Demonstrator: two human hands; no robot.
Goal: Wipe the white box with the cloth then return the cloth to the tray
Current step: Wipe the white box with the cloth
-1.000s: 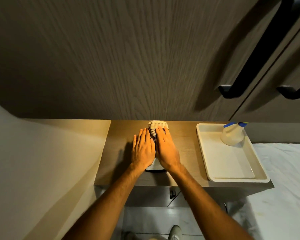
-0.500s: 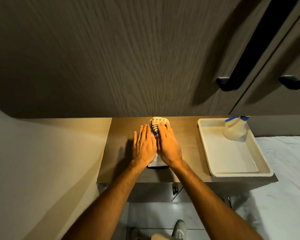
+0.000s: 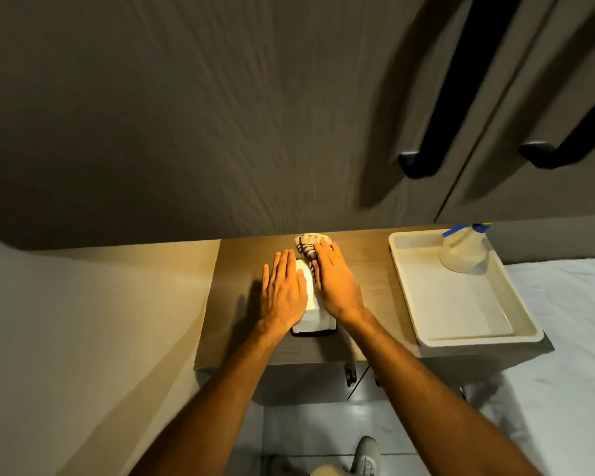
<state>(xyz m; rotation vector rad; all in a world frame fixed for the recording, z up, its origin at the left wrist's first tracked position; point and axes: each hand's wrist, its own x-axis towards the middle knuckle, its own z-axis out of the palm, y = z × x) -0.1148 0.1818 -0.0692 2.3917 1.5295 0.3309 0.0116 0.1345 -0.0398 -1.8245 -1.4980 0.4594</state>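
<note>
On the table, the left hand (image 3: 284, 297) is lying flat, steadying the box (image 3: 310, 316), while the right hand (image 3: 335, 286) is pressing the cloth (image 3: 310, 245) flat; wiping wants even strokes

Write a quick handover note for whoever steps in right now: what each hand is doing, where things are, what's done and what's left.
Left hand: flat on the white box, steadying it.
Right hand: flat, pressing the cloth on the box's far end.
Box sits on the wooden shelf. The tray, to its right, holds only a spray bottle.
Done: cloth out of the tray, wiping under way.
Left: finish wiping, return cloth to tray.
</note>
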